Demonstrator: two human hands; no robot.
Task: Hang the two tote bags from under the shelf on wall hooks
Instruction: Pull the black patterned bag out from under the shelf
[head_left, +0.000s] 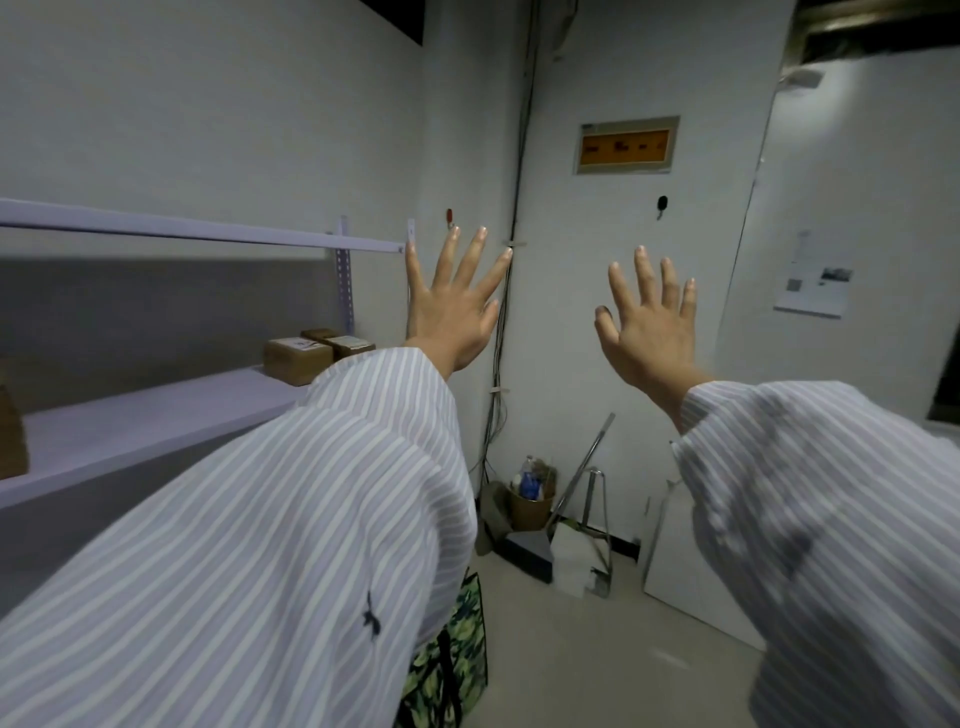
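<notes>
We hold both hands up in front of us. Our left hand (454, 306) is flat with the fingers spread wide, and it holds nothing. Our right hand (649, 327) is the same, wide and bare.

One tote bag (457, 649) sits on the floor far below our left hand, under the shelf (156, 415). It has a green leaf pattern, and our striped sleeve (270, 545) hides most of it. We cannot see a second bag.

A red hook (450, 215) is on the wall just above our left fingertips. A black hook (662, 203) is on the wall above our right hand, and a bit to its left.

We think nothing is hung yet. The first good move is to bend down and grab the bag by its strap, not its side, so the loop stays wide for the hook.

Brown boxes (311, 353) sit on the shelf to the left of our left hand. A bin (530, 499) and metal poles (587, 467) stand in the corner, low between our hands. We should step around those.
</notes>
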